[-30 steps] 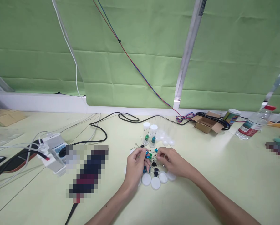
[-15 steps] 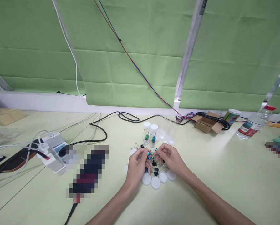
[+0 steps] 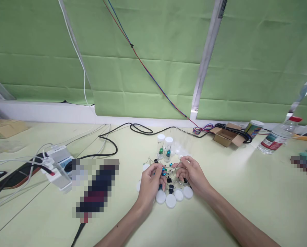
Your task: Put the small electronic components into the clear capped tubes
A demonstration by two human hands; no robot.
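Note:
My left hand point(image 3: 150, 181) is closed, its thumb and forefinger pinching a small shiny blue metallic part point(image 3: 164, 171). To its right, my right hand point(image 3: 193, 173) is also closed in a pinch, with what looks like a thin metal wire at its fingertips; its far end is too fine to follow. A second small blue part point(image 3: 170, 165) lies between the hands. Black parts point(image 3: 171, 188) with thin wires and several white round caps point(image 3: 170, 201) lie under and in front of them. Just beyond stand two white-capped clear tubes, one with a green part point(image 3: 161, 151), the other with a blue part point(image 3: 168, 153).
Empty-looking clear tubes point(image 3: 180, 149) lie behind the right hand. A black cable point(image 3: 143, 132) runs along the back. An open cardboard box point(image 3: 226, 137) and a water bottle point(image 3: 274, 139) stand at right. At left are a power strip point(image 3: 58, 169) and a phone point(image 3: 19, 173).
My right hand has moved slightly right and up, away from the left hand, widening the gap between them. My left hand keeps its pinch on the blue part.

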